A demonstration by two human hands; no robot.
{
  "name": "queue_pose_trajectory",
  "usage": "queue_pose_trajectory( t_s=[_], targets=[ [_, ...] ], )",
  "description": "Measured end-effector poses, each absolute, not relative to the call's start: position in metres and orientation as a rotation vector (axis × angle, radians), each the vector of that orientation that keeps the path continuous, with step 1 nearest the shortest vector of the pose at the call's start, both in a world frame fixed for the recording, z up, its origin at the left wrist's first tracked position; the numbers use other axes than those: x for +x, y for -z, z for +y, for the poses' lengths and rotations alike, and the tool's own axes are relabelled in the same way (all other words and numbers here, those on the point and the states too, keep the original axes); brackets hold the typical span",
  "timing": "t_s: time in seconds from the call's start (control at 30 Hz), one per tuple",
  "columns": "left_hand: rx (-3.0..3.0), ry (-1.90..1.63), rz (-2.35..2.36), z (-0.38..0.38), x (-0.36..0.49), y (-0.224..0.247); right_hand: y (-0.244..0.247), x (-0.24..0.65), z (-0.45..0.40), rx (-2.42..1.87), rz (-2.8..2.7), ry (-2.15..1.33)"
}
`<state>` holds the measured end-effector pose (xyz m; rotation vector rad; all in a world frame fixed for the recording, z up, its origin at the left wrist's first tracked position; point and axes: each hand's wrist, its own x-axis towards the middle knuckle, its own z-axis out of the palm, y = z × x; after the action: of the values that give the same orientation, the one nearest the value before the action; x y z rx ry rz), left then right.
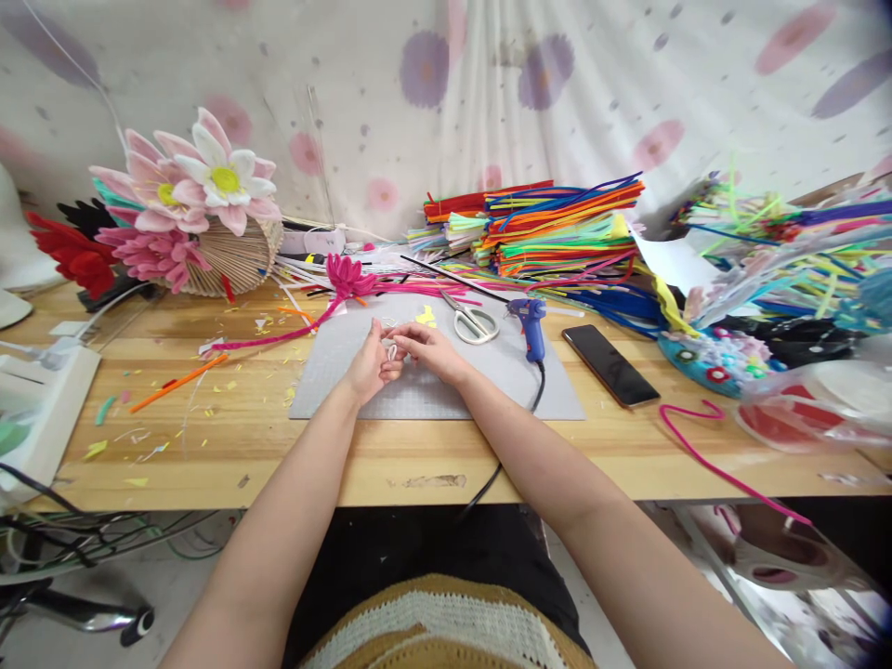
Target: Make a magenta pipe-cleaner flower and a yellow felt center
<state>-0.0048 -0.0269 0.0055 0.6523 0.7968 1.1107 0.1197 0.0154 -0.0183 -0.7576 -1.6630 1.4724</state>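
Note:
Above the grey cutting mat (446,395), my hands meet at a small white looped pipe cleaner (391,353). My left hand (371,369) is closed around its lower end. The fingertips of my right hand (428,347) pinch the same piece from the other side and partly hide it. Just behind my hands are yellow scraps (426,317). Scissors (475,323) with pale handles lie on the mat to the right, and beside them rests a blue hot glue gun (529,327). A magenta pipe-cleaner flower (348,277) with a long stem lies at the mat's back left.
Finished fuzzy flowers (224,178) stand at the left by a woven basket (241,253). Bundled coloured pipe cleaners (564,228) line the back. A black phone (610,365) lies right of the mat. The glue gun's cord (540,386) runs over the front edge. A white power strip (52,409) sits far left.

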Motion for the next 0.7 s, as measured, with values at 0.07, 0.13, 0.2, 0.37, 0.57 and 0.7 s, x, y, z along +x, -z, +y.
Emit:
queue_pose_trajectory(
  t_s=[0.07, 0.13, 0.2, 0.37, 0.57, 0.7],
  targets=[
    [0.667, -1.105, 0.795, -0.0277, -0.0044, -0.0052, 0.0186, 0.1199, 0.0154, -0.749, -1.689, -1.48],
    [0.678, -1.094, 0.797, -0.0278, -0.0044, -0.0041, 0.0192, 0.1196, 0.0158, -0.746, -1.691, -1.474],
    [0.684, -1.08, 0.797, -0.0275, -0.0047, -0.0029, 0.0193, 0.1193, 0.0161, -0.755, -1.684, -1.472],
    [0.689, -1.083, 0.814, -0.0273, -0.0047, -0.0036, 0.0169, 0.1208, 0.0161, -0.786, -1.681, -1.484],
    [0.702, -1.058, 0.821, -0.0275, -0.0054, -0.0044, 0.0152, 0.1252, 0.0177, -0.738, -1.71, -1.625],
    [0.737, -1.047, 0.812, -0.0273, -0.0067, -0.0032, 0.0154, 0.1274, 0.019, -0.717, -1.687, -1.705]
  ],
)
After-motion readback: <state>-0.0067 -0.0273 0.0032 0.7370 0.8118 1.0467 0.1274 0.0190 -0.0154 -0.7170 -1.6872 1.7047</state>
